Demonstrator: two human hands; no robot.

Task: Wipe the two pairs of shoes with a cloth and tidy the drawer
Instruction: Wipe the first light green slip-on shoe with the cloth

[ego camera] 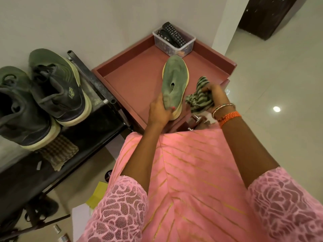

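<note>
Over the drawer, left hand grips the shoe; right hand clutches the cloth. Steady the heel, wipe toeward.

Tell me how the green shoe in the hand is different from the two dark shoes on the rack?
The green shoe is pale, slip-on and has no laces; the dark shoes are darker and laced. The green shoe is held over the red tray by the left hand, while the dark shoes stand side by side on the black rack, untouched. The green shoe looks slimmer; the dark shoes look bulkier. All have pale soles.
</note>
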